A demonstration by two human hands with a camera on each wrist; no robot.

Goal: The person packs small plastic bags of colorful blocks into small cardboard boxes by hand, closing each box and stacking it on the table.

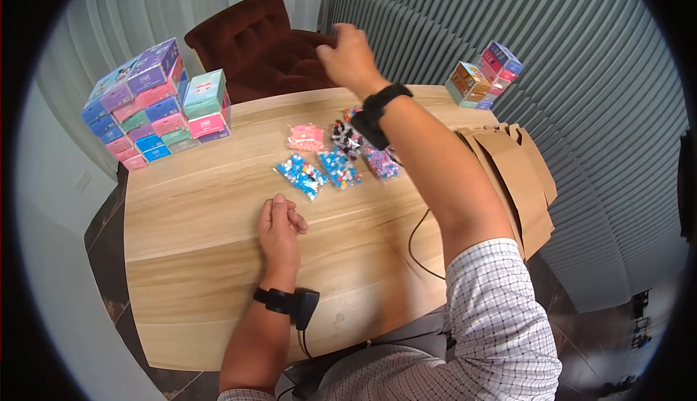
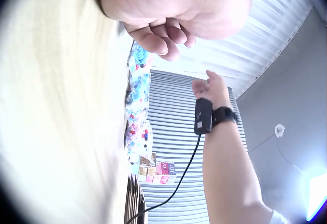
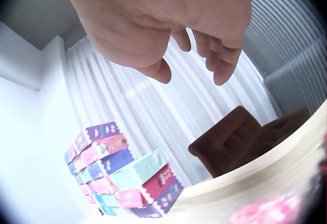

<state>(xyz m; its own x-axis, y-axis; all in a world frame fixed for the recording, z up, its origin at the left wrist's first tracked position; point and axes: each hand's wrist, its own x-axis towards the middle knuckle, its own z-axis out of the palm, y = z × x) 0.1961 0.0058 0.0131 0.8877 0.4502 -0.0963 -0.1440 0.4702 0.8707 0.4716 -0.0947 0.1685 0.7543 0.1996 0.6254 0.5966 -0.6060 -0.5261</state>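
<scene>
My left hand (image 1: 279, 230) rests on the wooden table, its fingers loosely curled around nothing. Just beyond it lies a bag of blue and white pieces (image 1: 302, 175). Raised over the far edge of the table, my right hand (image 1: 353, 60) is empty; in the right wrist view its thumb and fingers (image 3: 225, 65) stand apart. Below the right forearm are more clear bags: pink pieces (image 1: 306, 138), blue mixed pieces (image 1: 339, 168), black and white pieces (image 1: 347, 140) and purple pieces (image 1: 382, 163). The forearm partly covers this group.
Stacked colourful boxes (image 1: 152, 103) stand at the table's far left, and a smaller stack (image 1: 484, 74) at the far right. Flattened brown cardboard (image 1: 519, 183) lies along the right edge. Behind the table is a dark red chair (image 1: 254, 45). A black cable (image 1: 411, 245) crosses the tabletop (image 1: 203, 256).
</scene>
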